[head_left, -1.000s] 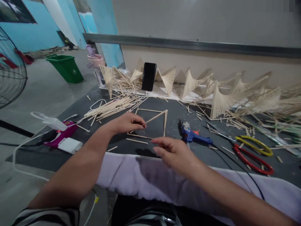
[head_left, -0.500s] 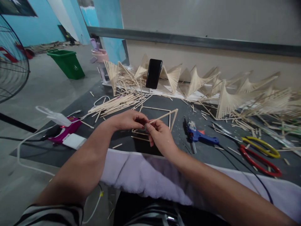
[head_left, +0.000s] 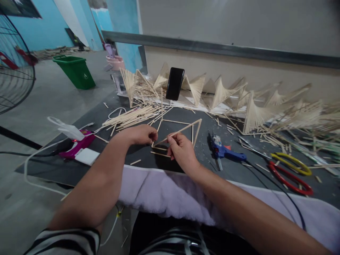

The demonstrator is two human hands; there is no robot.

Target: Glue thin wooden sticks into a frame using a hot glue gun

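Observation:
On the dark tabletop sits a frame of thin wooden sticks (head_left: pixel 176 122), with one upright at its back left and a raised corner at its right. My right hand (head_left: pixel 183 150) pinches a slanting wooden stick (head_left: pixel 186 127) that reaches up to that raised corner. Beside the frame's left front corner, my left hand (head_left: pixel 143 135) is closed with curled fingers; what they hold, if anything, is hidden. A loose stick (head_left: pixel 160 154) lies just in front of the frame. To the right of my right hand rests a blue glue gun (head_left: pixel 228 153).
Scissors (head_left: pixel 289 164) with red and yellow handles lie at right. Behind are a pile of sticks (head_left: pixel 135 115), twisted stick models (head_left: pixel 223 92) and a propped phone (head_left: pixel 175 84). A magenta power strip (head_left: pixel 79 145) with cables sits left; a fan (head_left: pixel 16 67) stands beyond.
My left hand has moved left, away from my right hand, to the frame's left front corner. My right hand keeps its pinch on the slanting stick. The view has shifted slightly.

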